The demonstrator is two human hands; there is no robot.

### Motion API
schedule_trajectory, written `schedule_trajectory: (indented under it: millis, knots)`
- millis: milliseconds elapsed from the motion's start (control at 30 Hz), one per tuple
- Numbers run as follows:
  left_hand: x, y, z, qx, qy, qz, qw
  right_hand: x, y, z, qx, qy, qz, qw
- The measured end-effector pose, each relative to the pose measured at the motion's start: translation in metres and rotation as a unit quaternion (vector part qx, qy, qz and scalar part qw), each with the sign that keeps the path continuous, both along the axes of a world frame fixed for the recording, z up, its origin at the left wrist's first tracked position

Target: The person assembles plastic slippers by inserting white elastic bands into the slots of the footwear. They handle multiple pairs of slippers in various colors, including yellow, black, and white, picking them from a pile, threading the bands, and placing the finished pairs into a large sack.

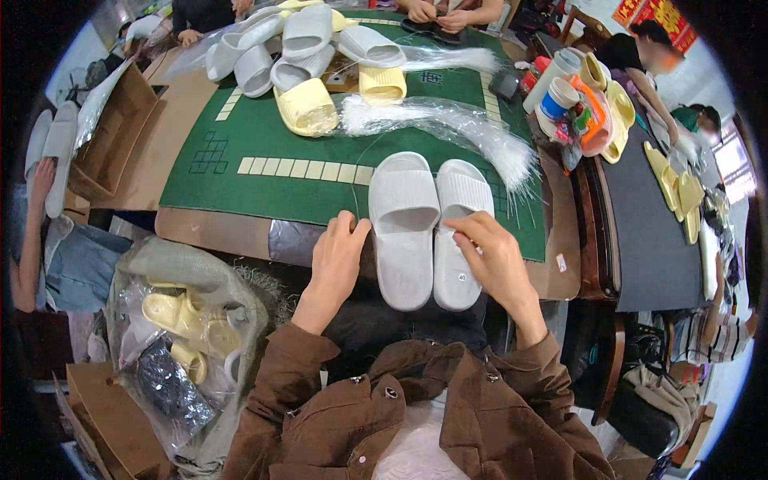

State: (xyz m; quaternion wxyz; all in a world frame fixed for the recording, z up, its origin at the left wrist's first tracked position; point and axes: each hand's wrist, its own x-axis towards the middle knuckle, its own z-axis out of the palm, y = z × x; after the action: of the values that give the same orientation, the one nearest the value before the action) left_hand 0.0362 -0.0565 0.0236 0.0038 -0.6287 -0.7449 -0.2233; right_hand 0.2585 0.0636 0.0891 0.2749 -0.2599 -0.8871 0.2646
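Observation:
A pair of light grey slide slippers stands side by side at the table's near edge, toes away from me: the left slipper and the right slipper, which has a small round size sticker on its insole. My left hand is just left of the pair, its fingers pinched together; a thin clear plastic strand seems to run up from them. Over the right slipper is my right hand, thumb and forefinger curled close together by the strap's inner edge. What lies between those fingertips is too small to make out.
Bundles of clear plastic strands lie on the green mat, below piled grey and yellow slippers. A sack of bagged slippers stands at my left. Cups and bottles crowd the right side. Other people work around the table.

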Motion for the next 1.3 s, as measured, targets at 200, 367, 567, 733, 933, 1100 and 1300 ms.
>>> schedule_trajectory:
  millis: [200,367,567,733,933,1100,1300]
  knots:
    - [-0.014,0.0,0.0,-0.007,0.081,-0.073,0.994,0.014,-0.007,-0.028,-0.006,-0.006,0.046,0.999]
    - [-0.031,0.001,0.0,-0.021,0.11,-0.145,0.983,0.003,-0.02,-0.032,-0.019,-0.006,0.096,0.995]
    - [-0.032,-0.015,-0.011,0.083,0.075,-0.119,0.987,-0.017,-0.035,-0.043,-0.055,0.009,0.121,0.991]
    - [0.007,-0.031,0.014,0.178,-0.082,-0.078,0.978,-0.037,-0.061,-0.041,-0.293,0.137,0.097,0.941]
    - [0.057,-0.015,0.023,0.201,-0.106,-0.134,0.965,-0.026,-0.056,-0.032,-0.26,0.207,0.083,0.94]
    - [0.045,-0.005,0.034,0.162,-0.088,-0.174,0.967,0.018,0.01,-0.008,-0.473,0.405,-0.065,0.78]
    - [0.033,0.042,0.04,0.158,-0.165,-0.23,0.946,-0.009,0.126,-0.025,-0.082,0.146,-0.111,0.98]
